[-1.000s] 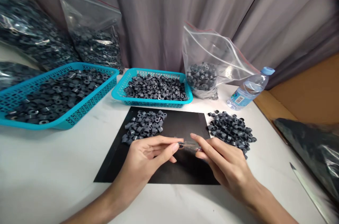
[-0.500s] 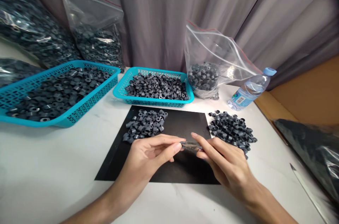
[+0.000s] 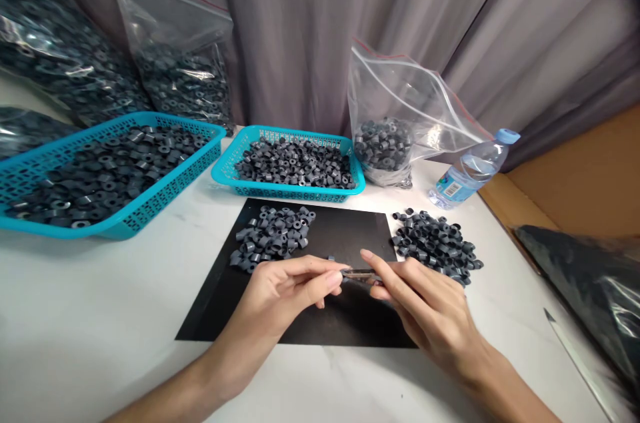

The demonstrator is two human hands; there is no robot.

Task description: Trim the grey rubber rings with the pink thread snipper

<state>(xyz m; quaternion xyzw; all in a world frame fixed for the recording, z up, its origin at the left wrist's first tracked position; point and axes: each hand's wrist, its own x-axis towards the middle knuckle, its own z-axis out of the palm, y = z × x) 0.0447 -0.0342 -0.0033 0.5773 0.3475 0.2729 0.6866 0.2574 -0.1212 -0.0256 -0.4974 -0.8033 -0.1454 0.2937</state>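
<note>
Over the black mat (image 3: 350, 230), my left hand (image 3: 285, 296) pinches a small dark grey plastic part between thumb and forefinger, mostly covered by the fingertips. My right hand (image 3: 425, 296) is closed around a small metal nail clipper (image 3: 359, 274), whose tip meets the part at the left fingertips. Just beyond the left fingers, a small grey bit (image 3: 331, 258) shows. A pile of grey ring-shaped parts (image 3: 275, 236) lies on the mat's far left. Past my right hand, a second pile of grey parts (image 3: 437, 243) lies at the mat's right edge, partly hidden by that hand.
Two blue baskets, a large one (image 3: 125, 226) at left and a smaller one (image 3: 290, 193) behind the mat, hold grey parts. Zip bags (image 3: 185, 70) of parts stand behind, another bag (image 3: 385, 143) right of centre. A water bottle (image 3: 470, 173) stands at right.
A small grey bit now shows beyond the left fingertips. The nail clipper has tilted slightly between the hands. Both hands keep nearly the same place, and the whole view has shifted a little.
</note>
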